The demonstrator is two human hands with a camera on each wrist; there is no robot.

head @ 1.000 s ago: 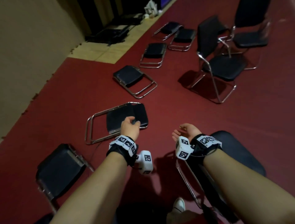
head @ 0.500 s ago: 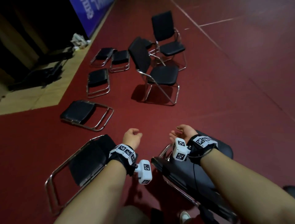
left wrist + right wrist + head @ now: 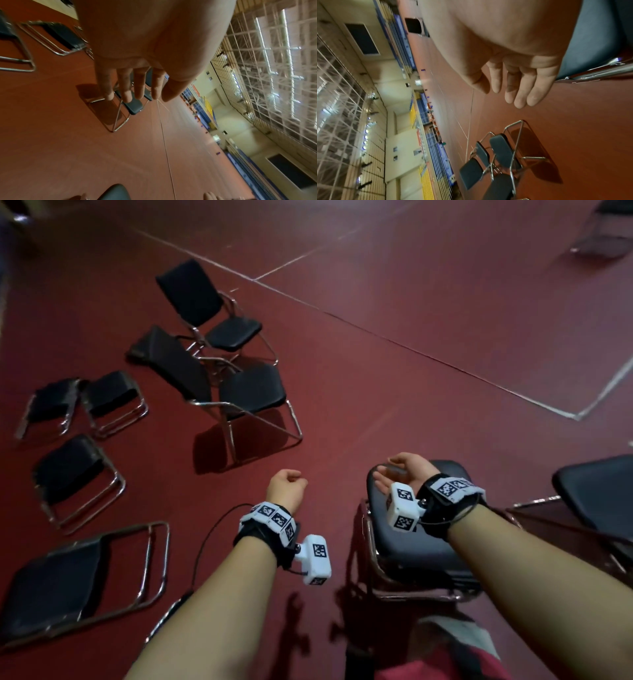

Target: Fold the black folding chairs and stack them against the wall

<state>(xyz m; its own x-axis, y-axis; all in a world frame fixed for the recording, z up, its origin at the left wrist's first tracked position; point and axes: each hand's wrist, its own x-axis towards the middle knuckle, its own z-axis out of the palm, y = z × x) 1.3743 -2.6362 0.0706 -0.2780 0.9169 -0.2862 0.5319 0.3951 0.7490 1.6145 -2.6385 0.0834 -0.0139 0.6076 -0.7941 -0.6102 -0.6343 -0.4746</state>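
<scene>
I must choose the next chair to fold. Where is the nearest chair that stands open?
In the head view, the open chair stands right of centre, directly under the right hand.

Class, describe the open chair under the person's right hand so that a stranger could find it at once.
Start at the red floor, then follow the right hand down. The chair stands directly beneath it, close to the person. Unlike the folded chairs lying flat to the left, it stands unfolded, with its seat right under that hand.
</scene>
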